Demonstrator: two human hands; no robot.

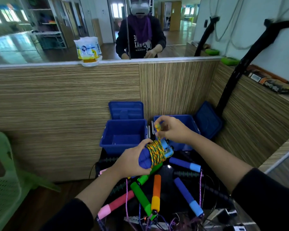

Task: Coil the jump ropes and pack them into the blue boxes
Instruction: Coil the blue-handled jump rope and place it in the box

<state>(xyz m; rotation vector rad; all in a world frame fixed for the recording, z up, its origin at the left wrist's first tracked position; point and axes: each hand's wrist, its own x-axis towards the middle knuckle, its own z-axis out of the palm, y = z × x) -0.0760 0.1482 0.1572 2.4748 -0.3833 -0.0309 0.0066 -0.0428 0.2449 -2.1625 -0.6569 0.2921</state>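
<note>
Two blue boxes (123,135) side by side against the wood-grain partition (65,97), both open, lids (126,110) propped upright behind or beside them; the left one showing a bare floor, the right one (187,124) partly hidden behind the right hand (172,130). Just in front of them, held above the pile: blue foam handles (144,160) bundled together, long axis running from lower left to upper right, pale blue ends toward the right box, darker butt ends toward the camera. Gripped around the darker end by the left hand (132,162), fingers curled over the top. Wound crosswise around the middle, a yellow-and-green braided rope (156,152), several turns lying close. Loose end of that rope rising straight up to the right hand, pinched there between thumb and fingertips, remaining fingers curled. Below, on a dark surface, more jump ropes in a heap: a pink handle (115,205), two green handles (140,195), an orange-and-yellow handle (156,192), two blue handles (188,197) with pale tips, black ribbed handles (187,173), purple cords tangled near the bottom edge. Off to the left, a green plastic chair (3,180). On the ledge above the partition, a white bowl with packets (88,50).
</note>
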